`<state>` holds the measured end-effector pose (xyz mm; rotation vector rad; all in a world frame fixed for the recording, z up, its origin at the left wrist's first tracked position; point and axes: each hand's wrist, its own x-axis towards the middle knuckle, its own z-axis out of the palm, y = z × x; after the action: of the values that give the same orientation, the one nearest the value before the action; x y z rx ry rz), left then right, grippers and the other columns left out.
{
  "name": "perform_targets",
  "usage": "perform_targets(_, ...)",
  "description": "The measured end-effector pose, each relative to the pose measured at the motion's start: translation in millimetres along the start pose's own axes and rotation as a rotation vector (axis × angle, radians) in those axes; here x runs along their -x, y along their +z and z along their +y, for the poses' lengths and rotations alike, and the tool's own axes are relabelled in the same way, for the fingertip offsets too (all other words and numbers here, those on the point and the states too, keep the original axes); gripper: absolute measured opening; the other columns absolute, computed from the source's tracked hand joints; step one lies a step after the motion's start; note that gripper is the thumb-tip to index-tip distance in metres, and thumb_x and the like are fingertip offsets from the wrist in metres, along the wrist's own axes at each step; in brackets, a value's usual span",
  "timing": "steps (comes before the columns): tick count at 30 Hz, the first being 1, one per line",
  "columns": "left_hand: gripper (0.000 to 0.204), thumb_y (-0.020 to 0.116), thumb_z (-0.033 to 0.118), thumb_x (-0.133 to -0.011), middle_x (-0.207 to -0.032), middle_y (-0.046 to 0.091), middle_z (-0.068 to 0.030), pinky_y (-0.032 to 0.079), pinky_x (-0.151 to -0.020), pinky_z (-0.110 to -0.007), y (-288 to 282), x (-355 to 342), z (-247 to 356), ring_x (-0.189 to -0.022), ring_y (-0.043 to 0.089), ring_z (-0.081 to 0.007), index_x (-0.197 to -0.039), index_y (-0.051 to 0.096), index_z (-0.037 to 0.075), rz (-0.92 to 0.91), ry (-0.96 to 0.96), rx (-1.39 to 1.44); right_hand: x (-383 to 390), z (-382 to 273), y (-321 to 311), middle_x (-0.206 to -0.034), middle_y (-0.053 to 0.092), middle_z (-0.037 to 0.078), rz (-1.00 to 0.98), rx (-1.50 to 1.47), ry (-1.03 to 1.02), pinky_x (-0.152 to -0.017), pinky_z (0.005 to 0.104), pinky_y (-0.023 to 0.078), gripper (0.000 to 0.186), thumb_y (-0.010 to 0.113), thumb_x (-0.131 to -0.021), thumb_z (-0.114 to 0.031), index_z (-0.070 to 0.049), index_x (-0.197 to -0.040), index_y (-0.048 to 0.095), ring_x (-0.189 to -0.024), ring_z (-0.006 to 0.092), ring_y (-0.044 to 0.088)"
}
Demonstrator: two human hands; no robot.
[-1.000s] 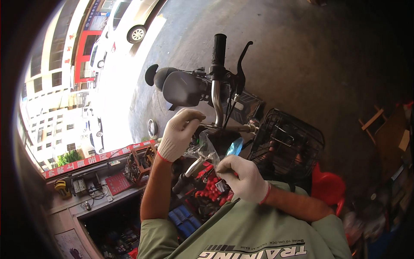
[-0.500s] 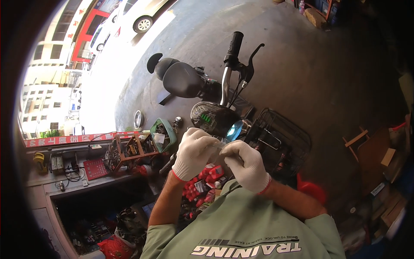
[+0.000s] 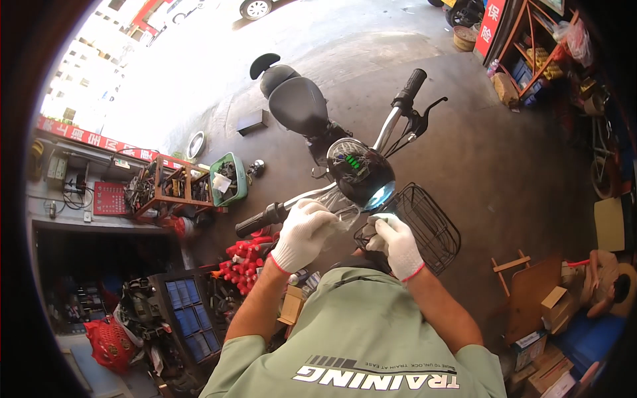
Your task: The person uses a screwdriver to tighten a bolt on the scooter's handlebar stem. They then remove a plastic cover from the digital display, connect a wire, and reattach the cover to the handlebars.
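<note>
My left hand (image 3: 302,233), in a white knit glove, is closed on a crumpled clear plastic bag (image 3: 348,215). The plastic hangs off its fingertips toward the front of an electric scooter (image 3: 358,174). Also gloved, my right hand (image 3: 398,247) has its fingers pinched together just below the lit headlight (image 3: 381,195). What lies between those fingers, if anything, is too small to make out. A gap separates the two hands. Green bars glow on the scooter's round display (image 3: 352,161). Behind my left hand, one black handlebar grip (image 3: 257,221) sticks out to the left.
A wire basket (image 3: 434,229) sits right of my right hand. At left stand a green bin (image 3: 229,179) of parts and a tool rack (image 3: 174,187). Red packages (image 3: 242,265) are heaped beside my left forearm. Another person (image 3: 602,284) is at the far right, near cardboard boxes (image 3: 556,306).
My hands, earlier together at the clear plastic, are now apart, with the plastic at the left one. The view has shifted, showing more of the scooter, the basket and the right side.
</note>
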<state>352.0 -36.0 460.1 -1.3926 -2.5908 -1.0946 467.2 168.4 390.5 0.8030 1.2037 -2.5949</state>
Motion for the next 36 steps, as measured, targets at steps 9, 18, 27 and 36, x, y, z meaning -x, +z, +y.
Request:
perform_targets(9, 0.018, 0.063, -0.01, -0.09, -0.105, 0.067, -0.0093, 0.053, -0.092, -0.03, -6, 17, -26, -0.099, 0.066, -0.0188, -0.104, 0.066, 0.001, 0.32, -0.452, 0.51, -16, -2, 47, -0.102, 0.069, 0.009, -0.178, -0.459, 0.328, -0.078, 0.0388, 0.054, 0.034, 0.05, -0.111, -0.036, -0.005, -0.115, 0.063, -0.065, 0.0149, 0.058)
perform_targets(18, 0.017, 0.057, -0.01, -0.097, -0.109, 0.069, -0.0066, 0.051, -0.097, -0.029, -16, 12, -33, -0.102, 0.065, -0.013, -0.112, 0.061, -0.001, 0.313, -0.46, 0.714, -29, -6, 79, -0.1, 0.065, 0.004, -0.161, -0.582, 0.309, -0.077, 0.0346, 0.052, 0.026, 0.055, -0.109, -0.032, -0.008, -0.116, 0.064, -0.068, 0.0143, 0.054)
perform_targets(27, 0.019, 0.062, -0.012, -0.092, -0.101, 0.068, -0.009, 0.056, -0.085, -0.031, -25, 20, -38, -0.092, 0.069, -0.0176, -0.107, 0.064, 0.0, 0.186, -0.362, 0.595, -62, 12, 101, -0.089, 0.058, -0.002, -0.127, -0.757, 0.286, -0.063, 0.0237, 0.05, 0.01, 0.054, -0.11, -0.018, -0.011, -0.112, 0.061, -0.062, 0.0073, 0.046)
perform_targets(36, 0.022, 0.061, -0.013, -0.091, -0.104, 0.067, -0.0104, 0.055, -0.087, -0.032, -34, 16, -48, -0.095, 0.068, -0.0192, -0.108, 0.064, 0.0, 0.185, -0.386, 0.554, -72, 15, 113, -0.091, 0.059, 0.001, -0.238, -0.901, 0.226, -0.065, 0.0276, 0.051, 0.008, 0.055, -0.107, -0.01, -0.008, -0.112, 0.061, -0.063, 0.0088, 0.052)
